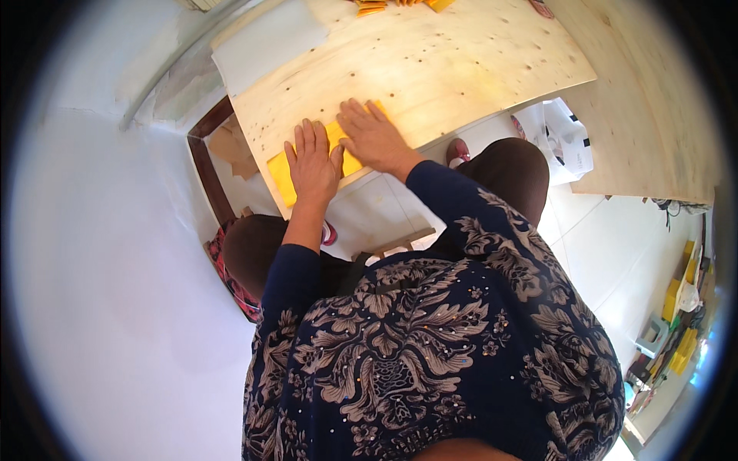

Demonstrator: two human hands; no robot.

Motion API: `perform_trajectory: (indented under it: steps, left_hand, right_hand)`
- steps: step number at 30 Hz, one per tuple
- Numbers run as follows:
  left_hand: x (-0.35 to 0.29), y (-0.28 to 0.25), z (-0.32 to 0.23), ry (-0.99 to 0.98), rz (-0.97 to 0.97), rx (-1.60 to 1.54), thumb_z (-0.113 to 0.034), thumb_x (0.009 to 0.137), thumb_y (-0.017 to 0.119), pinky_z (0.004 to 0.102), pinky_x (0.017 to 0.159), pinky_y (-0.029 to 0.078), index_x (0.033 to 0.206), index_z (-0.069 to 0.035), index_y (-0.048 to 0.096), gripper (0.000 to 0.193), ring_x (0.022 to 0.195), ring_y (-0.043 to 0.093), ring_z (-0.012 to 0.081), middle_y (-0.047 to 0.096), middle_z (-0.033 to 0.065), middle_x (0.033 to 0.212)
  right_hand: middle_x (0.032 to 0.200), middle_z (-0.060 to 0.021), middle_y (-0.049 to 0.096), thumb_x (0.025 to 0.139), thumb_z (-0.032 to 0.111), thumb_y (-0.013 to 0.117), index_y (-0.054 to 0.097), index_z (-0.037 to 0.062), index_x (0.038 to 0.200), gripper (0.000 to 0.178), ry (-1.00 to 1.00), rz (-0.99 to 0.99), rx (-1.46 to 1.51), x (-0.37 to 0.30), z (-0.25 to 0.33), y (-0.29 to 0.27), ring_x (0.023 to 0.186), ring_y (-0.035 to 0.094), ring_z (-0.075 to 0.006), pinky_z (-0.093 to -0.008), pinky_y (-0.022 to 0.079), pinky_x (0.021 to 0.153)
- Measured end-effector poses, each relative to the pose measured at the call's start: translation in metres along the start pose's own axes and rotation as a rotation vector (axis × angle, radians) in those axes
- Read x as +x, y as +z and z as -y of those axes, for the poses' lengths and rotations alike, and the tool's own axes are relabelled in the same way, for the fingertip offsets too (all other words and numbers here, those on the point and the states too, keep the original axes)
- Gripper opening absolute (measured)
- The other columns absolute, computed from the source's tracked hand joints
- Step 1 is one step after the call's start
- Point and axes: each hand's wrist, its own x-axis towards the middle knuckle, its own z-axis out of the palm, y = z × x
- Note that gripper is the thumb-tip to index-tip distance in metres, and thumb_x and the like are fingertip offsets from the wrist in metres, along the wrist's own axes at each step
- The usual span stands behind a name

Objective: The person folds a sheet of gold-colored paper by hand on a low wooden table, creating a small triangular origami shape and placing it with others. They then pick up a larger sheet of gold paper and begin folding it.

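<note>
A flat yellow sheet (281, 180), perhaps paper, lies along the near left edge of a plywood tabletop (430, 69). Pressed on its left part is my left hand (312, 163), palm down with the fingers stretched forward. My right hand (374, 138) rests flat across the sheet's right part, its fingers pointing up and to the left. The two hands are close together, with a strip of yellow showing between them. Neither hand grips anything. Much of the sheet is hidden beneath them.
Several orange-yellow folded pieces (384, 6) lie at the table's far edge. A greyish sheet (269, 48) covers the far left corner. Right of the table are a white bag (565, 142) and another plywood board (649, 150). Farther right stands a grey stool (653, 336) near yellow items (682, 349).
</note>
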Motion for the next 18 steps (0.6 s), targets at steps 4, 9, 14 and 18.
perform_trajectory:
  steps: [4,9,14,18]
  left_hand:
    - [-0.018,-0.006,0.013,-0.144,-0.035,0.025,-0.047,0.096,0.047,0.0529,0.118,0.008,0.148,-0.001,0.032,0.072,0.148,0.017,0.0320,0.022,0.0177,0.158]
    - [-0.044,-0.021,0.035,-0.368,0.023,0.044,-0.052,0.095,0.047,0.0547,0.118,0.005,0.151,-0.001,0.025,0.079,0.149,0.011,0.0310,0.017,0.0164,0.160]
    - [-0.043,-0.037,0.029,-0.417,0.063,0.143,-0.051,0.095,0.048,0.0538,0.118,0.007,0.149,-0.002,0.030,0.075,0.149,0.014,0.0303,0.020,0.0162,0.160]
    - [-0.024,-0.034,0.008,-0.101,-0.098,0.195,-0.048,0.095,0.049,0.0527,0.118,0.009,0.148,-0.004,0.035,0.070,0.148,0.017,0.0310,0.025,0.0147,0.158]
  right_hand:
    - [0.152,-0.0138,0.038,0.096,0.043,0.048,0.047,0.0044,0.140,0.058,-0.001,0.076,-0.090,-0.009,-0.014,-0.006,0.143,0.029,-0.0294,-0.0471,0.018,0.117]
    - [0.153,-0.0120,0.037,0.097,0.045,0.044,0.045,0.0063,0.142,0.059,-0.017,0.105,-0.148,-0.007,-0.011,-0.010,0.144,0.028,-0.0292,-0.0467,0.018,0.118]
    - [0.154,-0.0129,0.035,0.097,0.040,0.045,0.042,0.0055,0.144,0.058,-0.003,0.146,-0.118,-0.009,-0.011,-0.013,0.144,0.027,-0.0285,-0.0457,0.017,0.118]
    - [0.152,-0.0124,0.037,0.097,0.042,0.044,0.044,0.0063,0.142,0.058,-0.028,0.106,-0.130,-0.009,-0.011,-0.010,0.144,0.028,-0.0294,-0.0478,0.019,0.117]
